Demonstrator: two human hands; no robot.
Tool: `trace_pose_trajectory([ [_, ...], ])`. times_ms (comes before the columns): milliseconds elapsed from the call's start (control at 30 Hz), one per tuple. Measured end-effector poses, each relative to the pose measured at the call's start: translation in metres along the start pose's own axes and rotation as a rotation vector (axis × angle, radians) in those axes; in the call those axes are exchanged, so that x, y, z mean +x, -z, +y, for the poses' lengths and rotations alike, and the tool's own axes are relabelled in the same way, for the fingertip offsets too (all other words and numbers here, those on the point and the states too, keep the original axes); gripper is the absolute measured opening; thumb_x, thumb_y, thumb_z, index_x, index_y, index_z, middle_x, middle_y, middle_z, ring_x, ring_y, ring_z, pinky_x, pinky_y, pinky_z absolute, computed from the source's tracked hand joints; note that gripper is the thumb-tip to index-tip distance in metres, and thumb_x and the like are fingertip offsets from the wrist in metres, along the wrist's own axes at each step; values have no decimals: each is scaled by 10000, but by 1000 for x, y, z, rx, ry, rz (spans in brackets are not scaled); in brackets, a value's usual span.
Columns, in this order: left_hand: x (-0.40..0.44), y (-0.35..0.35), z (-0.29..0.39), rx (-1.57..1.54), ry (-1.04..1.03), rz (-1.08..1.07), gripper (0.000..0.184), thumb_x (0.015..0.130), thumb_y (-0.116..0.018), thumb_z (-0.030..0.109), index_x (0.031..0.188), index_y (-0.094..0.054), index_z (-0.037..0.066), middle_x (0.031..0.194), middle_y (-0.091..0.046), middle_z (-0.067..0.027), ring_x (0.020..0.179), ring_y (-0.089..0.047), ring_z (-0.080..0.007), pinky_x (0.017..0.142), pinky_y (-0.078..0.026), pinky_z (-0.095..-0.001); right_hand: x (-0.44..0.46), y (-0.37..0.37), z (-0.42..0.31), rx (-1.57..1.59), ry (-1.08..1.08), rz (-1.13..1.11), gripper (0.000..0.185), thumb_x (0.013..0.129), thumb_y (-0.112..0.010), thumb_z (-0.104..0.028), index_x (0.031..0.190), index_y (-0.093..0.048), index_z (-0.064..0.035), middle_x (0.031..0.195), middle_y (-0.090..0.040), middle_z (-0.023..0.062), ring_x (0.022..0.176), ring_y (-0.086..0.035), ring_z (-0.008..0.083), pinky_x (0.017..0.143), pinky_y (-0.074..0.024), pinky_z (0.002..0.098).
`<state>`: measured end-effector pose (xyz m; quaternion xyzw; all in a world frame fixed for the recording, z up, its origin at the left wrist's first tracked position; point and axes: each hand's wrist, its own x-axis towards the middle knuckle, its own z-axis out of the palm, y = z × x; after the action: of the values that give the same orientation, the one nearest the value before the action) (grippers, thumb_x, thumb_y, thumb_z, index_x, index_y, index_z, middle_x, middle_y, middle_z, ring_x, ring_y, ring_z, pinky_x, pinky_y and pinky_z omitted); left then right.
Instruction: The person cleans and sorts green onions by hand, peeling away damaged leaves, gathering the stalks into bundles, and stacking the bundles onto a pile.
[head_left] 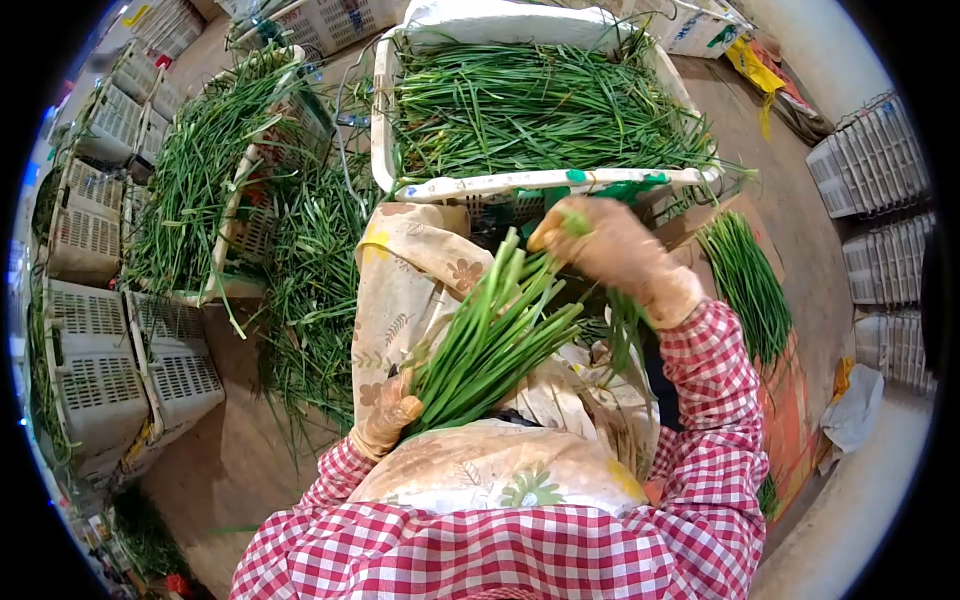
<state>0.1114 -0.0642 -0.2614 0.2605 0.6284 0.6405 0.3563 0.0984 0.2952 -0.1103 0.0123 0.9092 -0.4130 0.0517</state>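
My left hand (pixel 388 418), in a thin glove, is closed around a thick bunch of green chives (pixel 490 345) that slants across my lap, cut ends pointing up and away. Just beyond those ends is my gloved right hand (pixel 610 250), blurred by motion. Its fingers are curled, with a few loose chive blades (pixel 625 325) hanging below the palm. A flowered apron (pixel 410 290), stained brown, covers my lap under the bunch. In front of me stands a white crate (pixel 540 183) heaped with long chives (pixel 530 110).
To the left, another crate (pixel 228 235) overflows with chives, and loose blades (pixel 310 290) litter the floor beside it. A neat bundle of chives (pixel 745 285) lies on cardboard at my right. White crates (pixel 95 365) line the left; stacked crates (pixel 870 160) stand along the right wall.
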Motion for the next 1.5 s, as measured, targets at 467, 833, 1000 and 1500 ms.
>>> trace_pose_trajectory([
  [467,12,-11,60,-357,81,275,488,925,-558,257,1298,-448,-38,1096,-592,-30,925,-548,-87,819,-431,-200,-41,-13,57,-231,-515,-135,271,886,-571,-230,1103,-610,-73,817,-661,106,725,-629,189,636,-510,324],
  [833,73,-46,138,815,-250,-256,606,799,-687,204,1338,-445,69,1360,-424,-213,1210,-474,-336,992,-395,-371,-41,-120,75,1772,-122,-239,319,926,-529,-228,1189,-564,-51,978,-636,54,778,-585,103,632,-477,209],
  [1000,85,-26,127,668,-586,154,523,816,-676,298,1232,-531,15,1339,-463,-202,1146,-540,-311,895,-464,-373,-60,-117,79,1937,-13,-120,331,934,-511,-240,1192,-559,-38,1017,-631,64,831,-595,118,688,-490,222],
  [1500,87,-26,58,-447,374,-320,913,704,-770,314,1426,-269,65,1379,-418,-102,1258,-397,-191,1039,-334,-363,-88,-53,84,1229,-326,293,305,928,-524,-287,972,-633,-5,825,-611,12,641,-561,66,528,-431,180],
])
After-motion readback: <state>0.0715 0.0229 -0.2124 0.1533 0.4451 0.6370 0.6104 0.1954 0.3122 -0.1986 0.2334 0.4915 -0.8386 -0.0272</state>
